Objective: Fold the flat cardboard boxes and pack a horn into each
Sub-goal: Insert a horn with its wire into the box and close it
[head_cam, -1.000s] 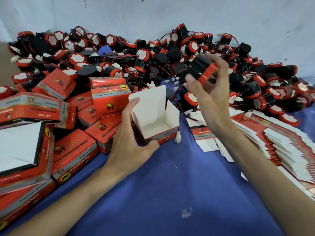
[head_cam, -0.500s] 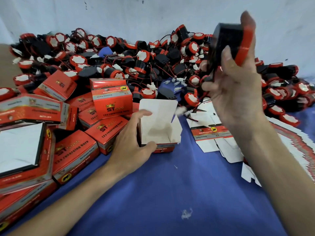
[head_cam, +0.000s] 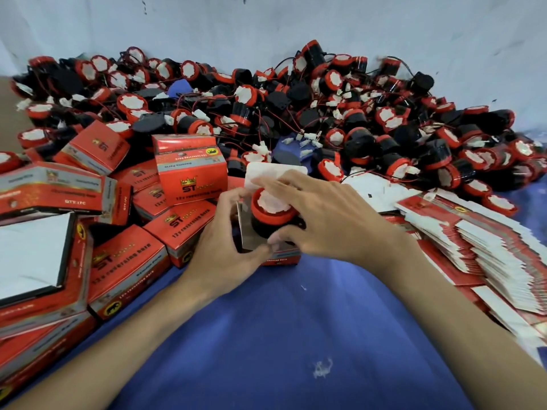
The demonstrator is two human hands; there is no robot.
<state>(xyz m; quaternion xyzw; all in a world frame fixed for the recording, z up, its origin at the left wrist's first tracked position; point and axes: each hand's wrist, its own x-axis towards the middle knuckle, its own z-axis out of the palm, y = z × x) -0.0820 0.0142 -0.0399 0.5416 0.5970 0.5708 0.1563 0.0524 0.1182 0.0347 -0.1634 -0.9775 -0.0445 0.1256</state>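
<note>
Packing in progress: an open red-and-white cardboard box is gripped at its left wall by the left hand, fingers curled round it. A black plastic horn with a red rim is held over it by the right hand, fingers spread across the rim and thumb pinched against the body. The horn is seated partway in the box, rim up and above the walls.

The step is judged best done with the box kept square and pinned down. The horn should be pressed straight in, and any trailing wire tucked under before the white lid flap is shut.

The blue cloth-covered surface is crowded. Closed red printed boxes are stacked at left, and a heap of loose black-and-red horns with thin wires is banked along the back. A fanned stack of flat unfolded cartons is laid at right. A pale, scuffed wall is seen behind.
</note>
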